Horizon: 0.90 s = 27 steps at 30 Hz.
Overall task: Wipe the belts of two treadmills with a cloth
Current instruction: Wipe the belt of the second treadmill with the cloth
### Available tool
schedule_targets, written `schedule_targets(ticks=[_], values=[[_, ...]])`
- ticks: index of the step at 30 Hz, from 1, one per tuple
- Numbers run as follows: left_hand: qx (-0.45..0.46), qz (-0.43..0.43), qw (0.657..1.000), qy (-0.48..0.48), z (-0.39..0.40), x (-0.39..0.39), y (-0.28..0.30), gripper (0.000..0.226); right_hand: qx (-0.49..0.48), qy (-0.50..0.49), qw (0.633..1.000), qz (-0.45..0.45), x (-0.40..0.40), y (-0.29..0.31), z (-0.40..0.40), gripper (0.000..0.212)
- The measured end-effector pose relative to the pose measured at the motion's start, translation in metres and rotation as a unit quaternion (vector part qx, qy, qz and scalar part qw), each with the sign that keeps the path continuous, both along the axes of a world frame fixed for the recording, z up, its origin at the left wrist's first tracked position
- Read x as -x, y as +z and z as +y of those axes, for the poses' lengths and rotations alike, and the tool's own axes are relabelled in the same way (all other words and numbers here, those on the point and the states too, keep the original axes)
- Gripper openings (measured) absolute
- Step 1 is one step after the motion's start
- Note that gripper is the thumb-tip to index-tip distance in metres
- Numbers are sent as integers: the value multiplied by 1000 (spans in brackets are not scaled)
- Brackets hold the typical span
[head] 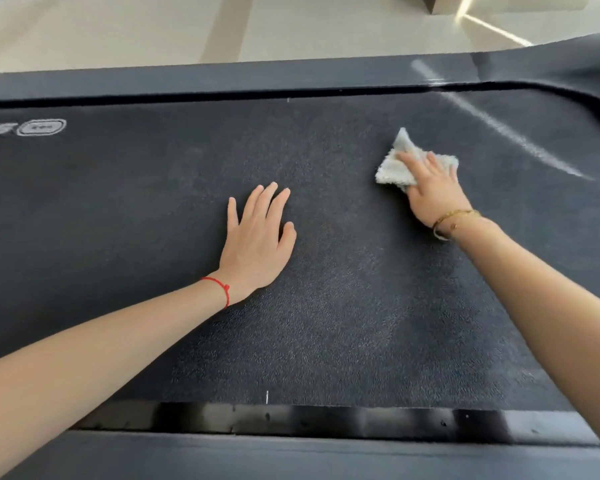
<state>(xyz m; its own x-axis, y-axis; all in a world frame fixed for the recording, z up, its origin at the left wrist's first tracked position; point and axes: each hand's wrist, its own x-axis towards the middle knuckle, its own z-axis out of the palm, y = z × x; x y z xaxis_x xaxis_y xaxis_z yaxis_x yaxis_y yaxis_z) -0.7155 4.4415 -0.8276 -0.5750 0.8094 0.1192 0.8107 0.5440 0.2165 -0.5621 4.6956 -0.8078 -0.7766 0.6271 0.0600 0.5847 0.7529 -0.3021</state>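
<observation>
A dark textured treadmill belt [343, 289] fills most of the head view. My right hand [430, 192] presses a crumpled white fluffy cloth [400, 161] flat onto the belt at the upper right, fingers straight over it. My left hand [257, 244] rests flat on the belt near the middle, fingers spread, holding nothing. A red string circles the left wrist and a gold bracelet the right.
Dark side rails run along the far [222, 77] and near [291, 455] edges of the belt. A white logo [40, 127] is printed at the belt's left. The belt's rounded end lies at the right. Beyond the far rail is a pale tiled floor [118, 26].
</observation>
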Motion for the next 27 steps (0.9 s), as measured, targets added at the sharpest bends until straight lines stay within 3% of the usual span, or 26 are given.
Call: schedule_targets(ticks=[2, 7, 11, 18, 27], values=[[2, -3, 1000, 1, 0, -1, 1, 57, -19, 13, 1000, 8, 8, -1, -10, 57], [0, -9, 1000, 10, 0, -5, 5, 55, -19, 185, 983, 14, 1, -2, -85, 64], [10, -14, 1000, 10, -3, -8, 9, 55, -14, 226, 974, -8, -22, -1, -113, 66], [3, -4, 1000, 9, 7, 2, 5, 56, 13, 187, 982, -1, -8, -2, -52, 63], [29, 3, 999, 19, 40, 22, -3, 58, -19, 56, 998, 4, 117, -10, 37, 52]])
